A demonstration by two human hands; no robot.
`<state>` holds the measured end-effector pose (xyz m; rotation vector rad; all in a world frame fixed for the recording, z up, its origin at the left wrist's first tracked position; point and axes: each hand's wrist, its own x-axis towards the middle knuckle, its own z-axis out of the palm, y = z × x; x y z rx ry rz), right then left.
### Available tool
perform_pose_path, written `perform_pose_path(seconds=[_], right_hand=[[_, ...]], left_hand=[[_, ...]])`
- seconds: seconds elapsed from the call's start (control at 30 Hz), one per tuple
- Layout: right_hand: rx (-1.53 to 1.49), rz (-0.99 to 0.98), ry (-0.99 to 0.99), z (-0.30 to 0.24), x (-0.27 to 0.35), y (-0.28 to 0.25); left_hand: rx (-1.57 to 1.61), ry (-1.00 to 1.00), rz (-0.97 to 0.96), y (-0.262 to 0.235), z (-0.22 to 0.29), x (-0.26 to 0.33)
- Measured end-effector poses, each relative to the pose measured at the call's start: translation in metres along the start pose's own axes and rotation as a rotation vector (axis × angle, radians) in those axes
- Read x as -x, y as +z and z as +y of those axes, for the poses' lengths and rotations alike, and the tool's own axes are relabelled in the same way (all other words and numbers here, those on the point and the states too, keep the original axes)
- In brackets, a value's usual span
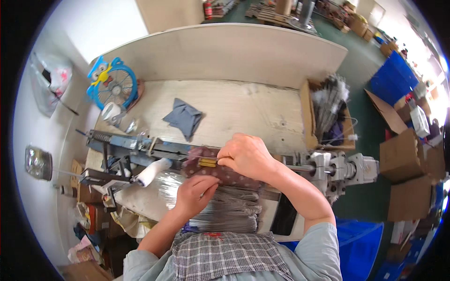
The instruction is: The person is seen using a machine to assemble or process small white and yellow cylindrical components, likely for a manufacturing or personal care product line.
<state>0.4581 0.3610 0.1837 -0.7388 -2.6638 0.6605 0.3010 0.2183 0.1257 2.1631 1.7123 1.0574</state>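
My right hand [246, 157] is closed in a pinch above a brown polka-dot cloth [234, 178]. A thin metal rod [199, 156] runs leftward from its fingertips over the bench fixture. Just below, two small yellow blocks [207, 162] sit by the cloth. My left hand [194, 193] rests at the cloth's near left edge, thumb and fingers drawn together; whatever lies between them is too small to make out. In front of my body lies a thick stack of thin grey rods or strips [232, 210], next to clear plastic wrap [169, 185].
A metal clamp machine [328, 168] stands at the right, a long rail fixture [122, 140] at the left. On the bench are a grey cloth [184, 118], a blue toy-shaped fan [115, 86] and a black phone-like slab [284, 215]. A carton [308, 110] holds wrapped rods.
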Motion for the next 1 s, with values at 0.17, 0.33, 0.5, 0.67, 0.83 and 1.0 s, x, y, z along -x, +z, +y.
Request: perform_pose_path(seconds=[0.17,0.33,0.5,0.67,0.83,1.0], right_hand=[[-0.059,0.052,-0.042,-0.019,-0.031,0.026],[-0.001,0.024,0.012,-0.041,-0.052,0.051],[0.044,0.027,0.048,-0.045,-0.053,0.054],[0.096,0.016,0.061,-0.046,-0.055,0.05],[0.043,0.193,-0.05,-0.041,-0.037,0.04],[0.032,0.188,-0.027,-0.03,0.016,0.029]], left_hand=[[0.846,-0.835,0.166,-0.029,-0.024,0.046],[1.054,-0.982,0.278,-0.054,-0.041,0.039],[1.415,-0.988,0.245,-0.041,-0.037,0.016],[0.319,-0.891,-0.135,-0.022,-0.057,0.011],[0.582,-0.824,-0.024,-0.001,-0.063,0.022],[1.29,-0.911,0.263,0.017,-0.037,0.016]])
